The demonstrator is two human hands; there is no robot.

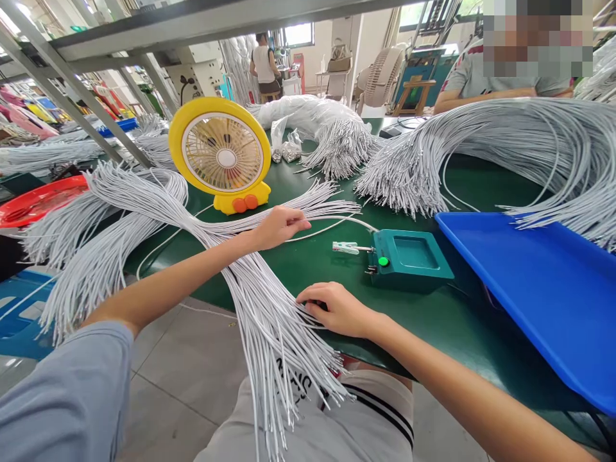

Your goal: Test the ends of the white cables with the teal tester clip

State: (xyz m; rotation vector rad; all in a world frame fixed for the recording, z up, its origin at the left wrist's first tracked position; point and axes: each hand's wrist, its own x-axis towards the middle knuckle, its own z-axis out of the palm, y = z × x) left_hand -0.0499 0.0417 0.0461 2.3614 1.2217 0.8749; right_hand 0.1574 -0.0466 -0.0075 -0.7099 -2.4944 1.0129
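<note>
My left hand [282, 228] reaches over a fanned bundle of thin white cables [269, 308], its fingers pinched together. Whatever lies between those fingertips is too small to make out. One white cable [356, 221] runs from beside them to the back of a green box [409, 256]. My right hand [339, 309] curls its fingers at the right edge of the bundle, on some cables near the table edge. The bundle hangs over that edge onto my lap, with metal-tipped ends. A pale clip [349, 248] sticks out from the box beside a lit green button [383, 261].
A yellow fan [221, 154] stands behind the bundle. At right lies a blue tray [534, 289] beneath a large cable coil [505, 141]. More cables [110, 256] and a red tray [43, 196] are at left. Another person [505, 83] sits across the green table [308, 269].
</note>
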